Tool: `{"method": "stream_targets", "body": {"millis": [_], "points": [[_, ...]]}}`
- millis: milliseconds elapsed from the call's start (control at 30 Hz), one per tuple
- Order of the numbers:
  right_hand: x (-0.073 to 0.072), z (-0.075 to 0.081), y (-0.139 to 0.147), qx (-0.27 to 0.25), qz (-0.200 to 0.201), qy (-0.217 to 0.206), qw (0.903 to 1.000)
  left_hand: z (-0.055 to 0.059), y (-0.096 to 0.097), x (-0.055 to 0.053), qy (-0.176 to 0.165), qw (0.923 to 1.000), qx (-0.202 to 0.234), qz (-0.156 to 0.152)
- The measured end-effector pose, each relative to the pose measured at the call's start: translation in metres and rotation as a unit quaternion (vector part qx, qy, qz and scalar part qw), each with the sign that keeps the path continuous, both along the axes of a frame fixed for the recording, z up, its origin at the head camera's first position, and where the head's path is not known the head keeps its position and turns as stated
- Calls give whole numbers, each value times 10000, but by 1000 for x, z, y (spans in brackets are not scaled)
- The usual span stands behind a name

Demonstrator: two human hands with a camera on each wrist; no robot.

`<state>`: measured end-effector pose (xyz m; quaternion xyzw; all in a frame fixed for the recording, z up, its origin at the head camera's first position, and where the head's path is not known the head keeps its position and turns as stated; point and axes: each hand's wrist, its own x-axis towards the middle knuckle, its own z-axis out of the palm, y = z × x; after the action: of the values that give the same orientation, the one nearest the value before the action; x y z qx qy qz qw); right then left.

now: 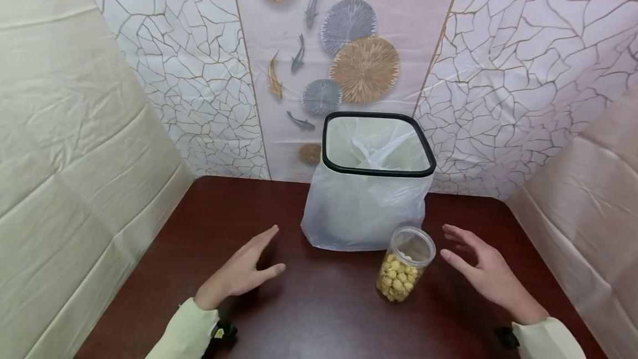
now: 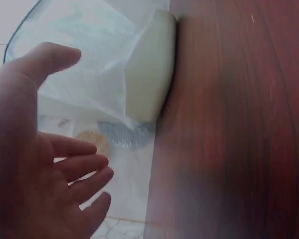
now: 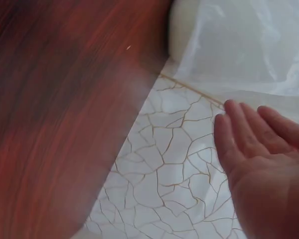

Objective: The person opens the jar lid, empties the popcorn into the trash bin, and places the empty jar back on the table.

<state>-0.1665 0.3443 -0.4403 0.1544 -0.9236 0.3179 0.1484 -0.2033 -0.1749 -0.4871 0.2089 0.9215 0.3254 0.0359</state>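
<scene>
A clear plastic jar of yellow popcorn stands on the table in the head view, with popcorn in its lower part and bare wall above. My right hand is just to its right, fingers extended and thumb apart, not touching it. To the left of the jar, across a wide gap, my left hand hovers with its fingers straight and thumb spread. Nothing lies in either palm. Behind the jar stands a pale trash bin lined with a translucent white bag, a black rim ring around its mouth. Both wrist views show relaxed fingers and part of the bin.
The dark reddish-brown table ends at a patterned backdrop right behind the bin. Beige padded cloth walls close in the left and right sides.
</scene>
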Motion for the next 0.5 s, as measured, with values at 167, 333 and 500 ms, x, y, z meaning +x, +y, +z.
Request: {"method": "stream_targets", "body": {"millis": [167, 333, 500], "points": [[3, 5, -3, -976, 604, -46, 9934, 6, 14, 7, 329, 9962, 705, -382], [3, 13, -9, -1228, 983, 19, 9876, 9, 37, 11, 606, 9851, 1439, -718], [2, 16, -18, -1182, 1121, 27, 9866, 7, 65, 9, 500, 9741, 1916, -1094]]}}
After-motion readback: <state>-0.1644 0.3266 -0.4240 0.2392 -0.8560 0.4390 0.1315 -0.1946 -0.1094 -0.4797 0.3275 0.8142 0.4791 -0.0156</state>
